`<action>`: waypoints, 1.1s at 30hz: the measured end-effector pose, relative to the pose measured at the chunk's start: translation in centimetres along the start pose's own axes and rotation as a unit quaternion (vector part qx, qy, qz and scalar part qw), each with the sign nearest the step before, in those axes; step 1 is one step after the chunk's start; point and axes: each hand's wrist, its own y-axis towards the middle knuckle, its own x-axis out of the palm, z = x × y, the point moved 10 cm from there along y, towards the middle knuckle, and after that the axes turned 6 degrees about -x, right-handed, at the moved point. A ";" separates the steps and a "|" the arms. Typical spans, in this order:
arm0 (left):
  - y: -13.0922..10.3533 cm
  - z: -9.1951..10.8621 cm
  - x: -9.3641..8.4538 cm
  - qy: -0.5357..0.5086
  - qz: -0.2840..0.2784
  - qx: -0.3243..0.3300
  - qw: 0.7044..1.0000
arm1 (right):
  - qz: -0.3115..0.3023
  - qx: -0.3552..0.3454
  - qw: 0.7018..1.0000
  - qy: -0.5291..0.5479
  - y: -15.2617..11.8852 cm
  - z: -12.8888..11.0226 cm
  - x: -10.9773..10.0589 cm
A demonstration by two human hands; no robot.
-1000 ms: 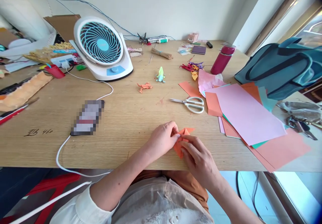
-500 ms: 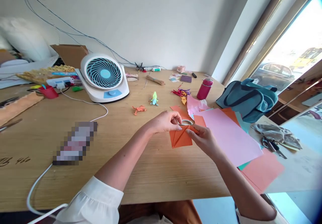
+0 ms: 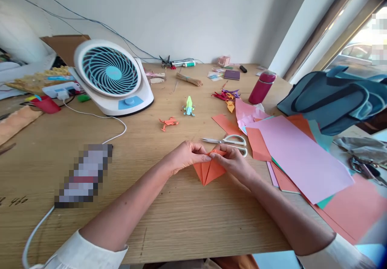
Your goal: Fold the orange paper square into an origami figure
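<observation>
Over the near part of the wooden surface [image 3: 181, 224], the left hand [image 3: 186, 156] and the right hand [image 3: 237, 164] pinch the top edge of a folded orange paper [image 3: 208, 172] between thumbs and fingers, its pointed end toward the person. Just beyond the right hand, which partly hides them, lie scissors [image 3: 211, 141]; farther back sit an orange paper figure [image 3: 169, 122], a green-and-blue paper figure [image 3: 189, 107] and a white fan [image 3: 136, 103].

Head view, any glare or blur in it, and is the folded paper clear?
In the head view, the window is washed out by glare; in the head view, the top right corner darkens and a device is pixelated; in the head view, the folded orange paper looks fairly sharp.
</observation>
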 end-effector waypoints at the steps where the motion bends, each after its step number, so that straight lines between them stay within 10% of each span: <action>1: 0.0 -0.3 0.2 0.007 -0.004 -0.002 1.000 | -0.001 0.003 1.000 0.003 -0.3 0.4 0.1; 19: -2.5 2.3 2.0 0.159 0.070 0.127 0.977 | -0.051 -0.025 0.998 -0.019 -0.9 -0.3 0.6; 33: -1.8 -2.7 3.4 -0.087 0.022 -0.053 0.995 | 0.097 -0.011 0.995 0.029 -0.6 0.6 -2.7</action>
